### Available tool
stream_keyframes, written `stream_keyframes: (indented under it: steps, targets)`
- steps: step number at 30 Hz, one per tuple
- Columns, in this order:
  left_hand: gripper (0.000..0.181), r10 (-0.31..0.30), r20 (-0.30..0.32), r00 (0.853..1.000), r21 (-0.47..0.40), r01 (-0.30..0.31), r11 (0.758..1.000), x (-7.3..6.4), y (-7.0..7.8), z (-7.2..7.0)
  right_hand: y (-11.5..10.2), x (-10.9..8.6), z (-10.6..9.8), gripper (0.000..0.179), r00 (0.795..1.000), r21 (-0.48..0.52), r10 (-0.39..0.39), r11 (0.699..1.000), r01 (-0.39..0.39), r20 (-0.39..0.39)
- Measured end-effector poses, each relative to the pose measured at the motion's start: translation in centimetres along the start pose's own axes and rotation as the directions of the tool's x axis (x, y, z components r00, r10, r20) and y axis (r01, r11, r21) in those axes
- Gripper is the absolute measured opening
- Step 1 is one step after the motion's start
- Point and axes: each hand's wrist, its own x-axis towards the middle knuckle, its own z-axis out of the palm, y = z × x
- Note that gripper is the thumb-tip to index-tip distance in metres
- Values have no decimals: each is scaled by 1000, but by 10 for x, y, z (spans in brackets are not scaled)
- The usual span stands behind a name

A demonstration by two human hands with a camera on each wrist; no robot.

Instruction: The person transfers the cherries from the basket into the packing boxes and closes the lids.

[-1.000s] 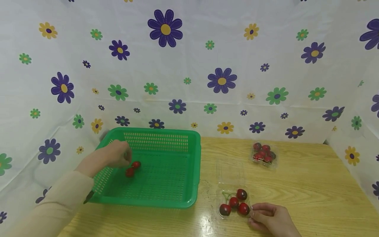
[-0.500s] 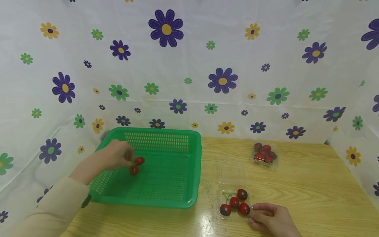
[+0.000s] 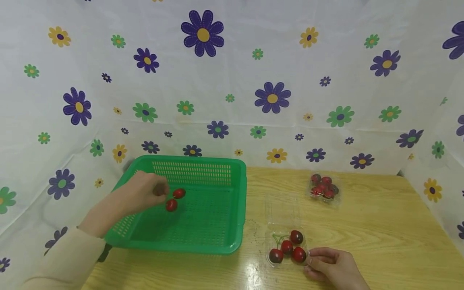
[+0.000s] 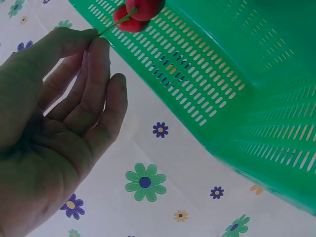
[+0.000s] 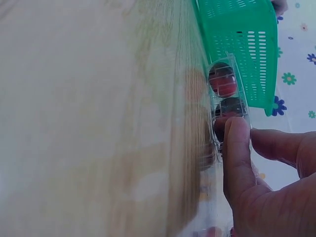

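Observation:
My left hand is over the left part of the green basket. Its thumb and fingertips pinch the green stem of a pair of red cherries, which hang above the basket floor. The left wrist view shows that stem between thumb and forefinger. On the table to the right, my right hand pinches the near right edge of a clear plastic box. Its lid lies folded back. Several dark red cherries with green stems sit in the box.
A second clear box filled with cherries stands farther back on the right of the wooden table. A white flowered cloth closes off the back and sides.
My left hand has taken the cherry pair by its stem, lifted it and moved slightly right. The right hand and the box have stayed in place.

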Motion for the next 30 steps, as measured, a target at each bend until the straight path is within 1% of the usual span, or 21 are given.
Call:
stream_keyframes:
  steps: [5, 11, 14, 17, 21, 26, 28, 30]
  targets:
    - [7, -6, -39, 999, -9, 6, 1000, -3, 8, -2, -1, 1, 0, 49, 1000, -2, -14, 1000, 14, 17]
    - [12, 6, -80, 997, 1, -6, 1000, -7, 16, -2, -2, 1, 2, 50, 1000, -8, -13, 1000, 13, 0]
    - [12, 1, -88, 996, -3, -1, 1000, -9, 19, -1, -2, 2, 2, 50, 1000, -11, -14, 1000, 14, -5]
    - [11, -14, -88, 996, -25, 12, 1000, -10, 22, 0, -3, 2, 3, 49, 1000, -12, -9, 1000, 9, -17]
    - [12, -12, -95, 995, -34, 8, 999, -13, 27, -1, -3, 3, 6, 47, 999, -14, 4, 1000, -5, -40]
    - [12, 24, -142, 990, -14, -26, 1000, -18, 32, 0, -2, 4, 8, 44, 998, 19, 25, 1000, -24, -63]
    - [12, 44, -171, 984, -3, -46, 999, -20, 34, 1, -2, 5, 8, 43, 997, 34, 32, 999, -30, -67]
    - [12, 68, -209, 975, 5, -69, 998, -21, 36, 3, -2, 5, 9, 43, 997, 44, 38, 998, -35, -71]
